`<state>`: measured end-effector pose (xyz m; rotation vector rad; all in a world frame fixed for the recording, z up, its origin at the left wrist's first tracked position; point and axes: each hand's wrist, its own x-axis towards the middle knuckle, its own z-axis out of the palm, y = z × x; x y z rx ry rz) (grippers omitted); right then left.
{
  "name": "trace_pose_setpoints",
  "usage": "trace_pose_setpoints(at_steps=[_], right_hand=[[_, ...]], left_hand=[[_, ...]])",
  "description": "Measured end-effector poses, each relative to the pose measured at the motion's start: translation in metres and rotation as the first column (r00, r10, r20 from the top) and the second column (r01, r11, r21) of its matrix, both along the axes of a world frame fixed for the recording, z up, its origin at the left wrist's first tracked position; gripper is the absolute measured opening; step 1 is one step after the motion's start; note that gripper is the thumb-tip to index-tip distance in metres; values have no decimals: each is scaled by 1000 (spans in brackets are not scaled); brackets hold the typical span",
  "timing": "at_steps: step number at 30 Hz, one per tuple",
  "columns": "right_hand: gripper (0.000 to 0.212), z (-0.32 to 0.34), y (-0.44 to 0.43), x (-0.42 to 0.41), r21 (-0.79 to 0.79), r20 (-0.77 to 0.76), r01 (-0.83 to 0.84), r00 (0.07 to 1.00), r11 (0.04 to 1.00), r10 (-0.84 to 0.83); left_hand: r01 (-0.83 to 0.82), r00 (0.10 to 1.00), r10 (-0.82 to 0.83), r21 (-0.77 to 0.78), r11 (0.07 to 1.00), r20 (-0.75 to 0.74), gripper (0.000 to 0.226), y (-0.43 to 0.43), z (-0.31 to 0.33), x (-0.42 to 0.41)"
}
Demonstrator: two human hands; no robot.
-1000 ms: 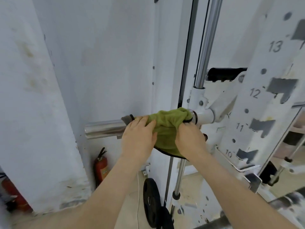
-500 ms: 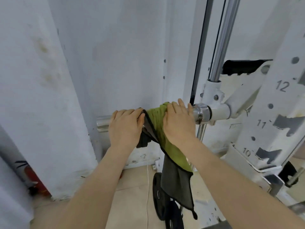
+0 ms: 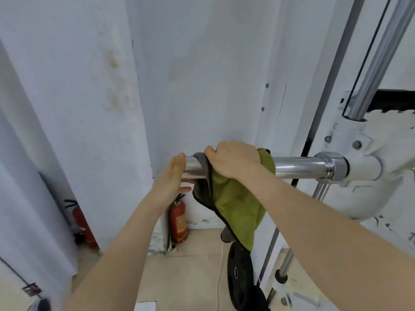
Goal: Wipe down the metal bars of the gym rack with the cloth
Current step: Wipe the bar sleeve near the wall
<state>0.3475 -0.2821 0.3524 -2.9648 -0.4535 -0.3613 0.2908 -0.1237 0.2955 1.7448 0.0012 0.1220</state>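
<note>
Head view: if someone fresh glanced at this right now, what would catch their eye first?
Probably the green cloth, draped over the chrome bar at centre frame and hanging below it, with the right hand gripping it on top of the bar. Next, the left hand, open against the bar's free end. Lower down, the red fire extinguisher stands on the floor by the white wall.

Two bare forearms, no sleeves in view. No gloves, rings, watch or bands on left hand (image 3: 174,176) or right hand (image 3: 234,160). Short nails on fingers (image 3: 210,151).
</note>
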Motion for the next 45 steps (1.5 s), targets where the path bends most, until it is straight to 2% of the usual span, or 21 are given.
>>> trace_pose_setpoints(at_steps=[2, 4, 6, 8, 11, 14, 16, 17, 20, 23, 26, 29, 31, 33, 35, 37, 38, 41, 43, 44, 45], right_hand=[[54, 13, 5, 10, -4, -257, 9, 966, 1000, -10], [57, 19, 6, 13, -34, -304, -40, 952, 999, 28], [50, 12, 7, 3, -105, -150, -146, 980, 984, 129], [43, -9, 15, -17, -152, 164, -231, 953, 961, 256], [46, -36, 23, -32, -135, 425, -237, 863, 962, 273], [51, -44, 7, -29, -263, 428, -254, 834, 931, 348], [60, -40, -12, -26, -339, 372, -213, 864, 916, 339], [57, -34, -22, -25, -330, 323, -179, 901, 927, 289], [42, -9, -47, -16, -255, 62, -68, 994, 965, 86], [42, 17, -61, 2, -220, -330, -69, 944, 973, -8], [43, 28, -55, 10, -239, -477, -112, 879, 965, -16], [44, 14, -54, 5, -288, -304, -66, 952, 955, -26], [42, -10, -59, -2, -253, 4, -25, 1000, 967, 27], [42, -39, -65, -9, -217, 339, 22, 939, 976, 54], [45, -53, -67, -12, -164, 528, 68, 849, 984, 29], [45, -52, -68, -14, -165, 514, 48, 857, 985, 45], [44, -48, -71, -16, -191, 463, 29, 884, 981, 64], [43, -32, -101, -19, -203, 317, 59, 948, 977, 9], [40, -26, -132, -21, -191, 278, 129, 958, 973, -72], [39, -24, -143, -21, -203, 282, 157, 955, 966, -96], [37, -23, -148, -22, -220, 292, 180, 950, 959, -111]], left_hand=[[15, 998, -15, 3, 1000, 56, 51, 2, -8, 1], [-62, 978, 52, 44, 997, 202, 37, 0, -10, 5], [-177, 937, 123, 140, 974, 328, 28, -2, -10, 10], [-278, 919, 193, 214, 937, 345, 30, -7, -7, 14], [-271, 958, 216, 341, 900, 190, 43, -7, 9, 22], [-93, 974, 144, 273, 957, -175, 37, 1, 27, 33], [-45, 951, 126, 276, 960, -283, 32, 2, 34, 33], [-54, 955, 139, 309, 949, -261, 35, 1, 33, 31], [-130, 989, 148, 315, 940, -32, 49, 1, 18, 21], [16, 991, -39, 168, 986, 131, 35, 11, 3, 8], [131, 968, -154, 125, 984, 196, 21, 24, -5, 7], [9, 958, -67, 202, 979, 280, 22, 16, -11, 6], [-136, 956, 62, 247, 959, 285, 25, 3, -11, 9], [-263, 960, 205, 365, 893, 190, 35, -6, 0, 15], [-216, 973, 230, 362, 907, 3, 43, -5, 15, 21], [-98, 979, 131, 204, 974, -153, 41, 0, 26, 19], [-76, 983, 98, 140, 987, -155, 42, 1, 26, 15], [-92, 993, 90, 17, 996, 78, 33, -3, 9, 1], [-101, 974, 77, 102, 990, 214, 23, -4, 0, -7], [-154, 958, 90, 219, 963, 273, 22, -4, -1, -9], [-281, 921, 133, 388, 878, 366, 26, -4, 0, -9]])
